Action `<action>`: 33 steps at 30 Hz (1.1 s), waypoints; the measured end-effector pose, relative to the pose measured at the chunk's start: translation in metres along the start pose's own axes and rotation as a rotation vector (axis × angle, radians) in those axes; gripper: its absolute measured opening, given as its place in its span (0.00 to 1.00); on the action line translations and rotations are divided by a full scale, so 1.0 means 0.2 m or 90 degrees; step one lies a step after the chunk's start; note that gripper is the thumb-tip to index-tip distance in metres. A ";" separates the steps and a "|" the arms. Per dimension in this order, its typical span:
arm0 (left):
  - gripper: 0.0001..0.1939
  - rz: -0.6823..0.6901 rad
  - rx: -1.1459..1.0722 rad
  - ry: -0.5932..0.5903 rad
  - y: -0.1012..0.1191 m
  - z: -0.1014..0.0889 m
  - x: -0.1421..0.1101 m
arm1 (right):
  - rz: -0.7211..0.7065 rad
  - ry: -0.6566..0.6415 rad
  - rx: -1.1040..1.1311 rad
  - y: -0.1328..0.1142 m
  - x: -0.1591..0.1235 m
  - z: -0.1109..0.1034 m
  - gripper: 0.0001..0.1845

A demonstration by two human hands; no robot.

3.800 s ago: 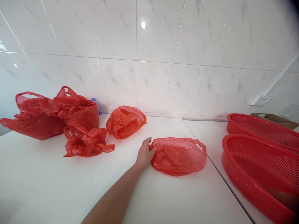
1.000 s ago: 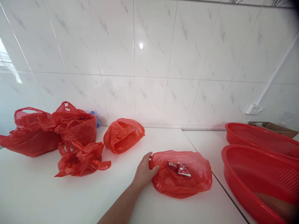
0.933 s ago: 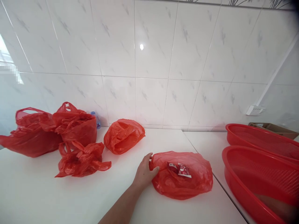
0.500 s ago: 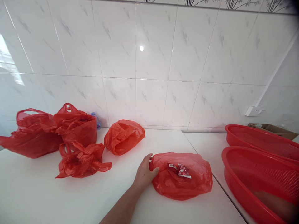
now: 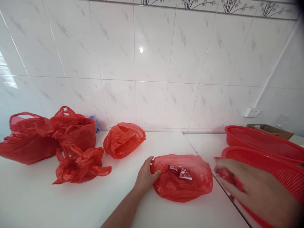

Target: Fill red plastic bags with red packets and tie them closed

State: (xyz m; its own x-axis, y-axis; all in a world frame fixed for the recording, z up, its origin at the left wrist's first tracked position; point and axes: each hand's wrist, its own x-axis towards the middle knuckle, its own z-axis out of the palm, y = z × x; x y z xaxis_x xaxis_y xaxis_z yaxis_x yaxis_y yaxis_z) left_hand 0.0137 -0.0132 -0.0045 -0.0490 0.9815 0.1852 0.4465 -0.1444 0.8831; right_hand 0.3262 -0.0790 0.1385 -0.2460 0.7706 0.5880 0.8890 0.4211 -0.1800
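Note:
An open red plastic bag (image 5: 166, 191) lies on the white table in front of me. Inside it rest two small red-and-white wrapped packets (image 5: 184, 172). My left hand (image 5: 146, 175) grips the bag's left rim between thumb and fingers. To the right of the bag, my right hand (image 5: 247, 180) is closed around small red wrapped packets (image 5: 225, 174), blurred by motion. It is above the near edge of a red plastic basket (image 5: 280, 164), apart from the bag.
Tied red bags (image 5: 78, 164) and fuller red bags (image 5: 73, 134) stand at the left. Another open red bag (image 5: 124, 139) sits near the tiled wall. A bottle (image 5: 96, 123) is behind them. A second red basket (image 5: 258, 139), cardboard box (image 5: 273, 129) and socket (image 5: 252, 112) are at the right.
My right hand has risen out of the near red basket and moved left, with red packets in it. My left hand stays on the bag's rim. The view has shifted slightly right.

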 end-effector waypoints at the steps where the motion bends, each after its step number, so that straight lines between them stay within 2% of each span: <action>1: 0.33 0.000 -0.003 -0.002 0.00 0.00 0.00 | -0.032 -0.085 0.009 -0.09 0.01 0.04 0.09; 4: 0.33 0.004 -0.015 -0.002 0.01 -0.01 -0.01 | -0.053 -0.205 0.031 -0.26 0.06 0.20 0.07; 6: 0.33 0.004 -0.024 -0.004 0.00 0.00 0.00 | -0.037 -0.244 0.046 -0.30 0.10 0.33 0.06; 8: 0.33 0.003 -0.029 -0.007 0.00 0.00 0.00 | -0.006 -0.250 0.063 -0.28 0.13 0.43 0.08; 10: 0.33 0.006 -0.024 -0.011 -0.01 0.00 0.01 | 0.047 -0.186 0.074 -0.23 0.12 0.50 0.13; 14: 0.37 0.018 -0.019 -0.050 0.01 -0.03 0.01 | 0.124 0.127 -0.007 -0.12 0.07 0.56 0.16; 16: 0.44 0.049 -0.016 -0.102 0.03 -0.06 0.00 | 0.148 0.240 -0.035 -0.07 0.05 0.60 0.21; 18: 0.52 0.099 0.008 -0.174 0.04 -0.09 -0.01 | 0.187 0.252 0.001 -0.02 0.04 0.66 0.28; 20: 0.57 0.127 0.057 -0.243 0.05 -0.10 -0.02 | 0.233 0.182 0.075 0.03 0.03 0.74 0.35; 22: 0.58 0.119 0.115 -0.278 0.04 -0.09 -0.03 | 0.288 0.091 0.151 0.06 0.02 0.82 0.38; 25: 0.44 0.125 0.146 -0.233 0.02 -0.06 -0.02 | 0.350 -0.009 0.249 0.09 0.02 0.92 0.32; 27: 0.34 0.151 0.132 -0.163 -0.01 -0.04 0.01 | 0.365 -0.047 0.287 0.11 0.05 0.95 0.22; 29: 0.28 0.160 0.125 -0.085 -0.04 -0.03 0.05 | 0.381 -0.062 0.302 0.12 0.11 0.98 0.15; 33: 0.24 0.094 0.148 0.070 -0.10 -0.05 0.11 | 0.419 -0.029 0.324 0.14 0.24 1.04 0.18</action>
State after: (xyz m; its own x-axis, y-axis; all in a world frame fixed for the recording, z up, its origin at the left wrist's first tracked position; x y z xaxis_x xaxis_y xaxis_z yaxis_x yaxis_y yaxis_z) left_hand -0.0056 0.0106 -0.0125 -0.0589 0.9307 0.3611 0.6475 -0.2397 0.7234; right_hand 0.2591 0.0681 -0.0019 0.2375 0.9491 0.2070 0.5755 0.0342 -0.8171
